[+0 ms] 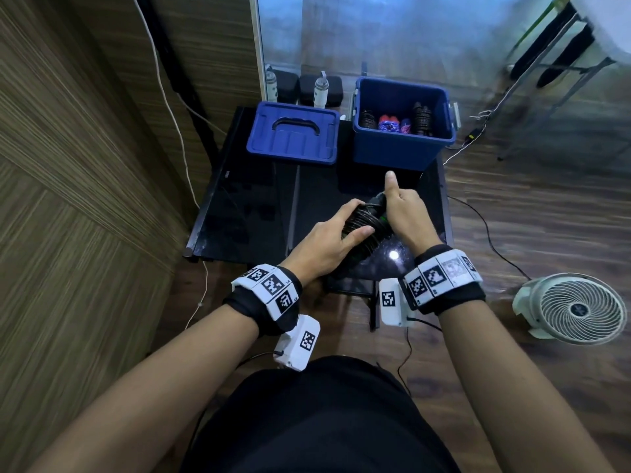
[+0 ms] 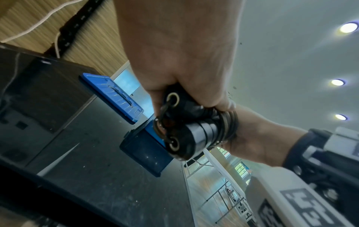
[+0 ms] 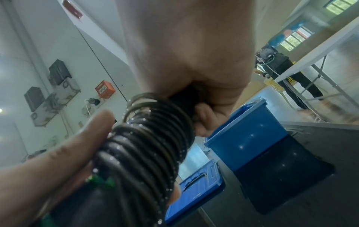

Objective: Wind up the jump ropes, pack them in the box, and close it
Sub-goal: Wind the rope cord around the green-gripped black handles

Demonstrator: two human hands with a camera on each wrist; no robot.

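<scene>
Both the left hand (image 1: pixel 327 240) and the right hand (image 1: pixel 406 209) curl their fingers (image 1: pixel 353 235) round the coiled black jump rope (image 1: pixel 363 221) above the dark bench (image 1: pixel 246 199). Winding looks finished. Next, probably, it goes into the open blue plastic box (image 1: pixel 403 148), beside the bundles there.

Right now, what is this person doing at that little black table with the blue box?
A person is bundling a black jump rope: its cord is coiled round the two handles. The left hand grips the coiled bundle, and the right hand holds its far end, thumb up. Behind them on the black table stands the open blue box, with several wound ropes already inside. Its lid lies flat beside it on the left, so the box is not yet closed.
</scene>
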